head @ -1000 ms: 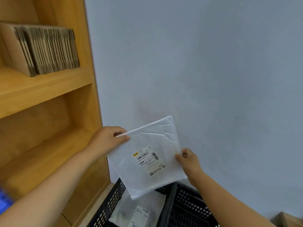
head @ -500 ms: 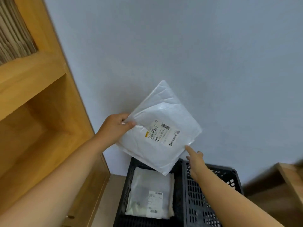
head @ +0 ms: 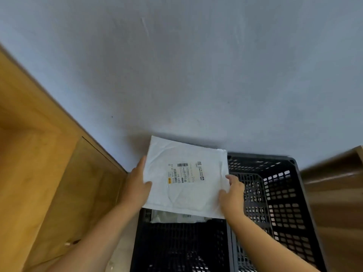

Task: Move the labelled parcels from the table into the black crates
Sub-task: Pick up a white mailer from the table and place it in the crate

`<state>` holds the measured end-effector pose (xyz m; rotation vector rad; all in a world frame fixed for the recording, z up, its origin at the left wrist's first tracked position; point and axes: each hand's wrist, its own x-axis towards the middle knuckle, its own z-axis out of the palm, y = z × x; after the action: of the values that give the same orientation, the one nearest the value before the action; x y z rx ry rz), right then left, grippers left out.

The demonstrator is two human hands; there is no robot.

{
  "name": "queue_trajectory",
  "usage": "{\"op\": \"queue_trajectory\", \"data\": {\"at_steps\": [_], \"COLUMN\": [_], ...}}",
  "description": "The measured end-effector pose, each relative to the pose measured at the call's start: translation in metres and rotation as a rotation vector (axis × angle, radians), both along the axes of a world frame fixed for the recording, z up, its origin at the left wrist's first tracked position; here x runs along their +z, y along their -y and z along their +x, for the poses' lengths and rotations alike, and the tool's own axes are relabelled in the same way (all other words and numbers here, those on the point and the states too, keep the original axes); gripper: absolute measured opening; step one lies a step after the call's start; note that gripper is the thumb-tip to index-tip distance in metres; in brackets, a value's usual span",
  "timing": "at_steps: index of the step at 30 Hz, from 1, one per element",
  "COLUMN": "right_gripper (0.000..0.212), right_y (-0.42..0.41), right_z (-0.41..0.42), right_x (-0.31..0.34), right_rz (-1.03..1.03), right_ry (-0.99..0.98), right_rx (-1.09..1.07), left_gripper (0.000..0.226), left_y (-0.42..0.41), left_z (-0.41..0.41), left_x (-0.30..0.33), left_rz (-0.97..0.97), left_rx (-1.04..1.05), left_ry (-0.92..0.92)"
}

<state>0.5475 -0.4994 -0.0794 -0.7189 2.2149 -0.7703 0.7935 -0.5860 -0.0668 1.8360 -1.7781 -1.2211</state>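
Head view: both hands hold the white parcel (head: 186, 179) flat, label up, over the left black crate (head: 180, 246). The left hand (head: 137, 183) grips its left edge, the right hand (head: 232, 193) pinches the right edge. Placement is under way; next it needs lowering and releasing onto the parcel already inside (head: 176, 217). The right crate (head: 279, 203) sits alongside, the wooden cabinet (head: 59, 183) close at left; nothing blocks the drop.

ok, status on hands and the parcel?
Left hand and right hand grip white parcel by its side edges, label up, over left black crate. Another parcel already inside. Nothing blocking.
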Motion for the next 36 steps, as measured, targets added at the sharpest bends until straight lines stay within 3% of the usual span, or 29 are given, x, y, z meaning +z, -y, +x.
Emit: {"op": "queue_trajectory", "data": {"at_steps": [4,7,11,14,17,23,29,30,33,36], "right_gripper": [0.031,0.039,0.044,0.046,0.047,0.051,0.055,0.056,0.059,0.066], "right_y": [-0.012,-0.015,-0.007,0.0,0.009,0.016,0.013,0.01,0.006,0.014], "right_z": [-0.006,-0.004,0.001,-0.003,-0.008,0.0,0.011,0.013,0.017,0.016], "right_x": [-0.058,-0.099,-0.143,-0.179,-0.208,-0.267,-0.309,-0.313,-0.326,-0.336], "right_rz": [0.109,0.194,0.242,0.246,0.231,0.145,0.238,0.256,0.289,0.331], "right_ry": [-0.06,-0.119,-0.109,-0.102,0.046,0.129,0.004,-0.024,-0.466,-0.602], "right_rx": [0.117,0.25,0.347,0.357,0.258,0.085,0.063,0.123,0.432,0.648], "left_gripper": [0.045,0.043,0.042,0.049,0.057,0.066,0.092,0.095,0.094,0.096], "left_y": [-0.021,-0.03,-0.026,-0.021,-0.016,-0.023,-0.032,-0.031,-0.028,-0.024], "left_z": [-0.018,-0.031,-0.045,-0.05,-0.052,-0.049,-0.048,-0.048,-0.047,-0.05], "left_x": [-0.067,-0.107,-0.149,-0.185,-0.224,-0.287,-0.316,-0.32,-0.329,-0.334], "left_rz": [0.186,0.3,0.344,0.373,0.364,0.199,0.1,0.074,0.0,0.04], "left_rx": [-0.181,-0.232,-0.253,-0.209,-0.181,-0.208,-0.321,-0.328,-0.3,-0.225], "left_ry": [0.18,0.297,0.324,0.31,0.339,0.397,0.511,0.514,0.489,0.532]}}
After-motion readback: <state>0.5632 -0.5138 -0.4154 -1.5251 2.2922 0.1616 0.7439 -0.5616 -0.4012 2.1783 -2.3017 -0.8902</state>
